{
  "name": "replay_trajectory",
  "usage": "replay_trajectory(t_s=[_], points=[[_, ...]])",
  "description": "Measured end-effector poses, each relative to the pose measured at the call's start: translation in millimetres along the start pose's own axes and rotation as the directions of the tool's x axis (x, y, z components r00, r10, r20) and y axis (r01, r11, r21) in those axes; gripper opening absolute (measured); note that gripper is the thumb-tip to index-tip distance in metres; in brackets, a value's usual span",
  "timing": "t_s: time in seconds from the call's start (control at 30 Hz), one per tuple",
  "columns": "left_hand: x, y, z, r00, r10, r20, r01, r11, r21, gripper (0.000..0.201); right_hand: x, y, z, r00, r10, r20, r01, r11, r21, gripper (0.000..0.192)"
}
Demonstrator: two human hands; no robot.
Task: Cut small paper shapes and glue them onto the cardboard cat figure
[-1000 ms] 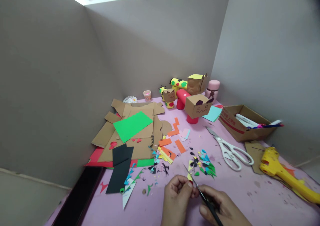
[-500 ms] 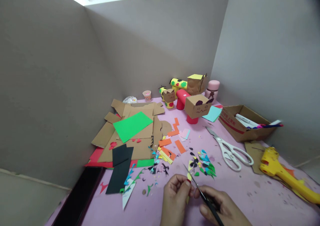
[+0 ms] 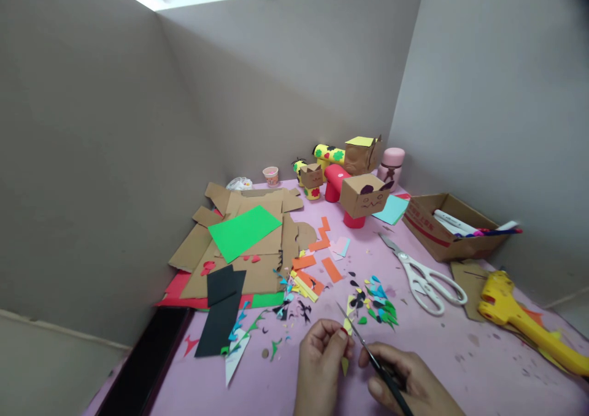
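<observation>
Low in the middle of the head view, my left hand (image 3: pixel 324 356) is closed, pinching a small piece of yellow paper (image 3: pixel 345 365) between thumb and fingers. Beside it on the right, my right hand (image 3: pixel 401 376) is wrapped round the black handle of a pair of scissors (image 3: pixel 373 358). Their thin blades point up and left, past the left hand's fingertips and close to the yellow paper. Whether the blades touch the paper I cannot tell. Just beyond the hands lies a pile of small paper petals (image 3: pixel 377 302) in blue, green, black and yellow.
White-handled scissors (image 3: pixel 426 281), a yellow glue gun (image 3: pixel 529 324) and a cardboard box of markers (image 3: pixel 444 238) are on the right. Cardboard sheets (image 3: pixel 257 275), green paper (image 3: pixel 246 232) and black paper (image 3: pixel 216 324) lie left. Cardboard animals (image 3: pixel 363 195) and a pink bottle (image 3: pixel 390 167) stand behind.
My left hand has shifted slightly left and turned a little, and more of the yellow paper shows below its fingers. The scissors have hardly moved.
</observation>
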State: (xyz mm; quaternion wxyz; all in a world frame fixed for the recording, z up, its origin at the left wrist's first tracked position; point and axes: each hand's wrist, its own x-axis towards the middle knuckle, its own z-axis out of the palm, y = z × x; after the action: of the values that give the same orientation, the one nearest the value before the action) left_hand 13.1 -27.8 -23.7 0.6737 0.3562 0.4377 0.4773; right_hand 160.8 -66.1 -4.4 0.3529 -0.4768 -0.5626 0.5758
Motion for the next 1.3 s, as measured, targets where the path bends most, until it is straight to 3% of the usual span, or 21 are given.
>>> replay_trajectory(t_s=[0.57,1.3], points=[[2,8,4.0,0.993,-0.059,-0.106,0.055,0.998,-0.042,0.036,-1,-1,1,0.999,0.032,-0.001,-0.032,0.999,-0.018,0.048],[1,14,4.1,0.991,-0.002,-0.130,-0.007,0.997,-0.071,0.027,0,-7,3,0.996,0.085,0.013,-0.083,0.993,-0.083,0.051]])
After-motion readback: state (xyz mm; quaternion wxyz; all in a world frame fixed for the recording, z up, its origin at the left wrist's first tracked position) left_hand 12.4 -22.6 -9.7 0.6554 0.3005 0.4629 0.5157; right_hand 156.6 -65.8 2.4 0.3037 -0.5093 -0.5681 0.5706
